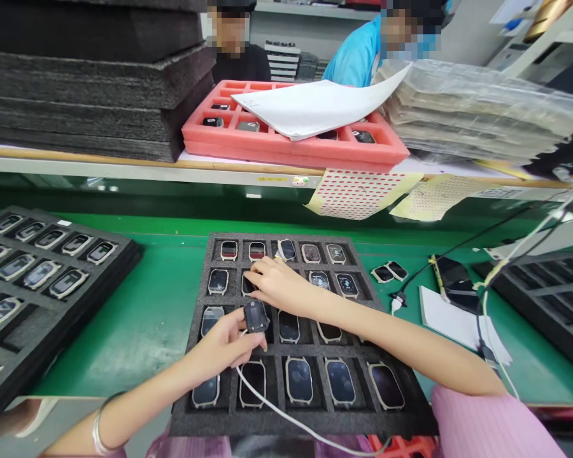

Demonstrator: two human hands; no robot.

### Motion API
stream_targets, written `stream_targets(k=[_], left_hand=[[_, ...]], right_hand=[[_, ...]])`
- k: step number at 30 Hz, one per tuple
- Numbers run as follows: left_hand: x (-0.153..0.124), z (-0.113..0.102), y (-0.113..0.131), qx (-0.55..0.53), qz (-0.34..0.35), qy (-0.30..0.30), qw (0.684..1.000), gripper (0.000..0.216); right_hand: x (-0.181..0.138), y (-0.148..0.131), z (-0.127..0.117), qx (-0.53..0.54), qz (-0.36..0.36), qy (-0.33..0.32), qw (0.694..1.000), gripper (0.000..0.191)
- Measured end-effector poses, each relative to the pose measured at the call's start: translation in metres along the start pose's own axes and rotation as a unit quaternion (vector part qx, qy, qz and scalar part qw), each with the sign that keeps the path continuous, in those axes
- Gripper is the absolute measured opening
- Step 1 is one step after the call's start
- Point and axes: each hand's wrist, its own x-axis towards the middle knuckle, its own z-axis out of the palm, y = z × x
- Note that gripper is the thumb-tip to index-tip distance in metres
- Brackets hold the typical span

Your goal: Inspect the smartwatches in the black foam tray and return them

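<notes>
My left hand [236, 340] is closed around a small black square charger [256, 317] with a white cable [286, 416] trailing from it. Just above, my right hand [279, 283] reaches across the black foam tray [305, 429], its thumb and fingers pinching a smartwatch [247, 286] in the second row. Several strapless smartwatches lie face up in the tray's compartments, such as the dark-screened watch [298, 380] in the front row. One watch [286, 250] in the back row sits tilted on its compartment's edge. My right forearm hides part of the tray.
To the left is another foam tray [119, 270] of watches; a further tray [544, 305] stands at right. Two loose watches [389, 272], a phone [454, 283], white paper [463, 324] and cables lie on the green table. A shelf above holds a red foam tray [296, 156]. Two people are behind it.
</notes>
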Motion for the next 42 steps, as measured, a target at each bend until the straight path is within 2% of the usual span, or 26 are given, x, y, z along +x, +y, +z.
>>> stream_targets(k=[5, 10, 14, 16, 19, 27, 33, 38, 42], left_hand=[[-0.003, -0.007, -0.003, -0.046, 0.015, -0.006, 0.999, 0.026], [-0.002, -0.010, -0.001, -0.077, -0.011, -0.013, 0.997, 0.026], [-0.001, -0.010, -0.001, -0.092, -0.030, -0.021, 0.995, 0.034], [-0.001, -0.011, -0.003, -0.093, -0.029, -0.023, 0.995, 0.038], [-0.001, -0.009, -0.005, -0.074, -0.007, -0.017, 0.997, 0.039], [0.003, -0.004, -0.002, -0.007, 0.013, 0.051, 0.999, 0.035], [0.000, -0.007, -0.001, -0.020, 0.007, 0.028, 0.999, 0.028], [-0.004, -0.008, -0.001, -0.010, 0.010, 0.017, 1.000, 0.029], [-0.005, -0.006, 0.000, 0.008, 0.007, 0.013, 1.000, 0.031]], right_hand=[[0.020, -0.005, 0.006, -0.005, -0.001, -0.013, 1.000, 0.020], [0.008, 0.009, -0.004, 0.038, 0.008, 0.008, 0.999, 0.030], [-0.015, 0.004, -0.023, 0.195, -0.017, 0.053, 0.979, 0.037], [-0.026, -0.006, -0.027, 0.243, -0.034, 0.041, 0.969, 0.036], [-0.035, -0.020, -0.021, 0.219, -0.037, 0.021, 0.975, 0.034], [-0.030, -0.030, 0.003, 0.177, -0.063, 0.055, 0.981, 0.035], [-0.037, -0.032, 0.012, 0.228, -0.043, 0.111, 0.966, 0.038], [-0.040, -0.036, 0.014, 0.268, -0.022, 0.091, 0.959, 0.039], [-0.041, -0.036, 0.014, 0.271, -0.022, 0.099, 0.957, 0.040]])
